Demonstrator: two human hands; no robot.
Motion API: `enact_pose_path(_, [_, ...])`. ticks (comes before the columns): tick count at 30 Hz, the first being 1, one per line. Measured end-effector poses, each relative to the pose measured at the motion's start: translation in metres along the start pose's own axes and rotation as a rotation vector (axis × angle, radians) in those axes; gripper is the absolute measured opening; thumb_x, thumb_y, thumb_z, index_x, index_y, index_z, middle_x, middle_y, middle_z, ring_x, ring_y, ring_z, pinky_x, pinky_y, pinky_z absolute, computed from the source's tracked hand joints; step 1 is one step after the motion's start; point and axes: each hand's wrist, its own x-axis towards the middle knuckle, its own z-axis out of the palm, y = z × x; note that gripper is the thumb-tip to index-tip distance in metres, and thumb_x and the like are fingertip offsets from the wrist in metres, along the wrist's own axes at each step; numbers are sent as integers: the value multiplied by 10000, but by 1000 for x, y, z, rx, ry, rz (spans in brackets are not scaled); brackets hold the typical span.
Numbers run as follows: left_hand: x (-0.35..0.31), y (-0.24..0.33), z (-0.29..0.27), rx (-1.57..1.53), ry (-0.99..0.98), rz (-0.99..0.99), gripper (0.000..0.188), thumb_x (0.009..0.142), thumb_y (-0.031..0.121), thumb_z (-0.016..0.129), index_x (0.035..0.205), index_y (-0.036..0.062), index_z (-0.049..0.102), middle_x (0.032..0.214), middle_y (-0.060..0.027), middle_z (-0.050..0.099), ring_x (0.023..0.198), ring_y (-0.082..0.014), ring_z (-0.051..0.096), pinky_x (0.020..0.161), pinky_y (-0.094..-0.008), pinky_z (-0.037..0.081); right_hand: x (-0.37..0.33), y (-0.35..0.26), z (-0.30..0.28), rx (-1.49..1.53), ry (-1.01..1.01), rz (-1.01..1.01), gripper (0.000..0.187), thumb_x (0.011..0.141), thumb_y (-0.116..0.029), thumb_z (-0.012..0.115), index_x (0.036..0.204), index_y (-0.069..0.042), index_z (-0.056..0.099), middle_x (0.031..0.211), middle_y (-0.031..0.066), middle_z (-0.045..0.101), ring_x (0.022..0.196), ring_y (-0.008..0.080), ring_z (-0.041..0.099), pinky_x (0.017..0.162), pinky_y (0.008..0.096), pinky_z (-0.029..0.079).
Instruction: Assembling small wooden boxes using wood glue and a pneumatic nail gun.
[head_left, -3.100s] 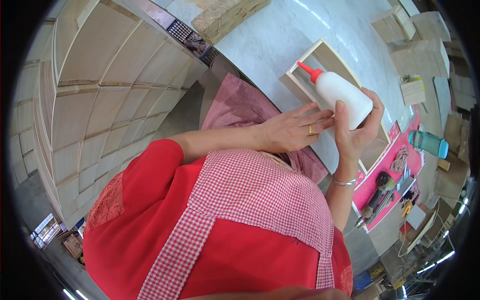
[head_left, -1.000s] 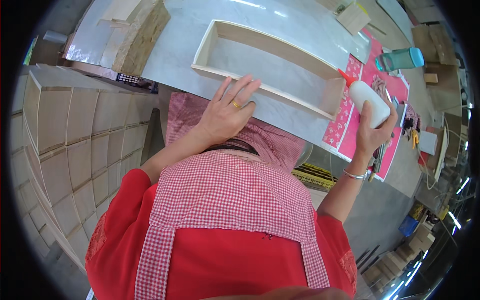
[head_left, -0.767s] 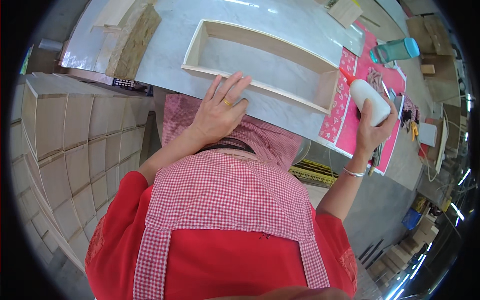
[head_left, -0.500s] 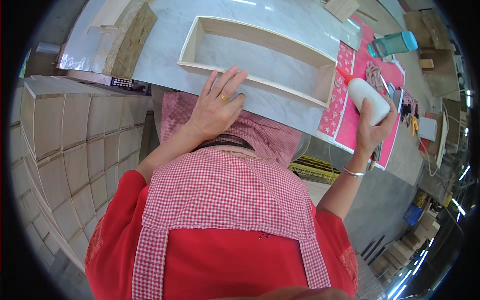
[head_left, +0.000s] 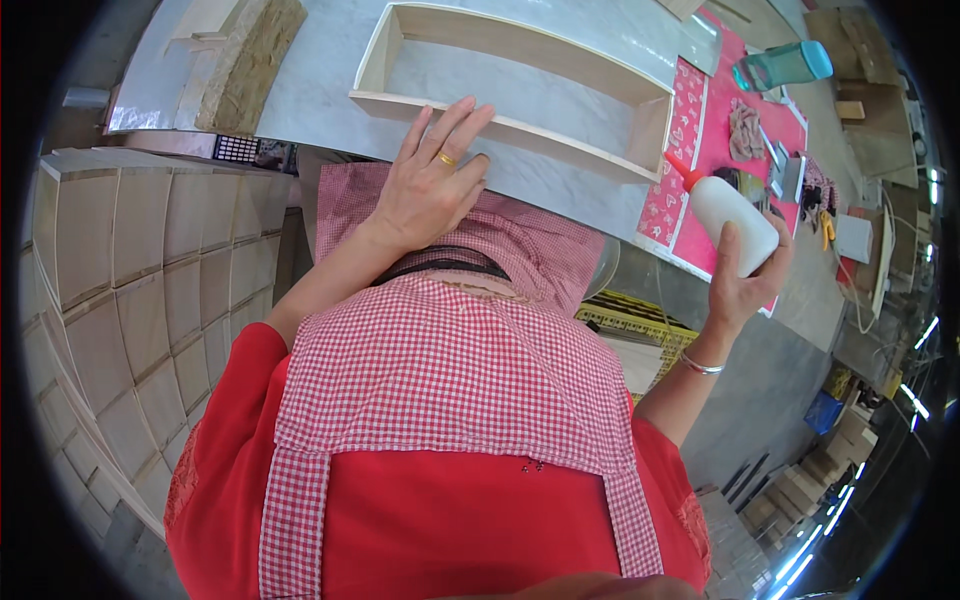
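A long, shallow frame of pale wood [head_left: 520, 133], its inside showing the tabletop, lies on the grey marbled table [head_left: 320, 100]. My left hand [head_left: 425, 190] rests at its near side; the fingers are stretched out and their tips touch the near wall. A ring is on one finger. My right hand [head_left: 745, 285] is wrapped round a white squeeze bottle [head_left: 730, 222] with a red pointed nozzle. The bottle is tilted, and its tip is at the right end wall of the frame; whether they touch, I cannot tell.
Stacked pale wooden boxes [head_left: 150, 260] stand on the left. A rough board block [head_left: 248, 70] lies at the table's left. On a pink patterned cloth [head_left: 690, 120] at the right are a teal bottle [head_left: 785, 66] and a crumpled rag [head_left: 745, 132]. A yellow crate [head_left: 640, 322] is below the table.
The view has shifted a little, so the table and frame sit higher. My right hand has tilted the squeeze bottle slightly, its nozzle staying by the frame's right end. My left hand keeps its place.
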Motion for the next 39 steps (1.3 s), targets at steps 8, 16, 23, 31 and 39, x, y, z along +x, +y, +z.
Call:
enact_pose_path(8, [0, -2, -3, -17, 13, 3, 190, 766, 148, 712, 925, 63, 652, 1484, -132, 397, 1414, -318, 326, 1143, -534, 248, -15, -4, -10, 57, -10, 48, 512, 799, -175, 799, 1196, 11, 534, 1118, 109, 576, 990, 206, 590, 866, 325, 498])
enact_pose_path(16, [-5, 6, 4, -7, 30, 25, 186, 787, 177, 674, 924, 53, 648, 1452, -174, 423, 1399, -336, 343, 1140, -555, 251, -16, -72, 77, 585, -104, 243, 518, 809, -219, 778, 1194, 16, 525, 1119, 113, 572, 979, 191, 590, 851, 315, 497])
enact_pose_path(23, [-14, 7, 5, -7, 45, 44, 156, 831, 184, 561, 835, 48, 638, 1380, -163, 500, 1377, -321, 373, 1143, -584, 245, 0, -134, 169, 693, -334, 93, 523, 803, -171, 790, 1202, 21, 512, 1108, 122, 580, 985, 187, 597, 835, 305, 503])
enact_pose_path(31, [-18, 1, 7, -13, 73, 65, 172, 845, 185, 549, 835, 38, 636, 1395, -158, 496, 1368, -321, 388, 1143, -583, 251, 12, -152, 188, 578, -398, -23, 490, 798, -179, 805, 1161, 11, 536, 1080, 124, 595, 987, 187, 602, 828, 306, 503])
enact_pose_path(39, [-19, 4, 5, -67, 80, 66, 159, 842, 176, 557, 820, 39, 635, 1402, -165, 489, 1365, -325, 397, 1136, -578, 268, 16, -133, 164, 458, -354, -121, 440, 850, -165, 766, 1183, 4, 535, 1052, 89, 599, 924, 160, 605, 772, 276, 518])
